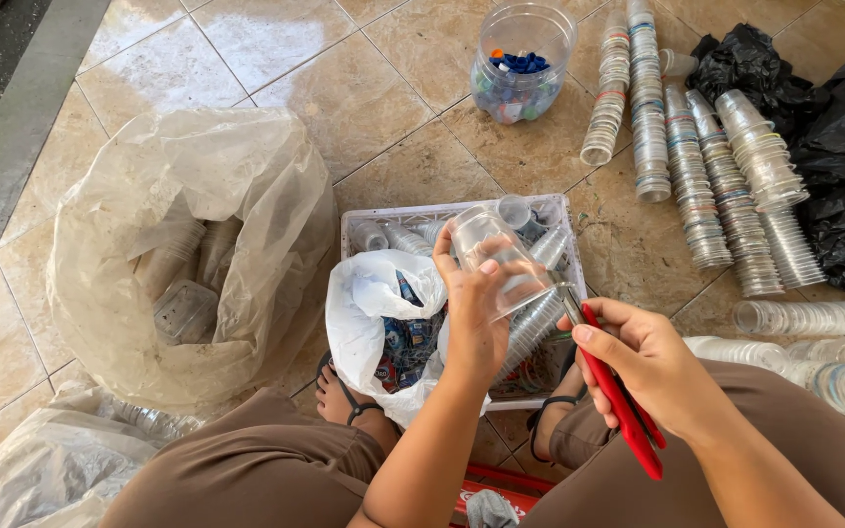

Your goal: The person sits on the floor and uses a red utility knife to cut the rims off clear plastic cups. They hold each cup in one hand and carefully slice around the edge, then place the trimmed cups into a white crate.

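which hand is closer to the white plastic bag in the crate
Left. The left hand, holding a clear cup, is right beside the white plastic bag, at its right edge. The right hand, holding red pliers, sits farther right, apart from it.

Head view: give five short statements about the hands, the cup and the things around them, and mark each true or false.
1. The left hand holds a clear plastic cup above the white crate. True.
2. The right hand grips a blue-handled tool. False: the red-handled tool has red handles, its tip at the cup's rim.
3. The clear jar holds mostly blue caps. True.
4. The stacked cups stand upright in the crate. False: they lie in rows on the tiled floor, right of the crate.
5. The large clear bag lies right of the crate. False: it is to the left.
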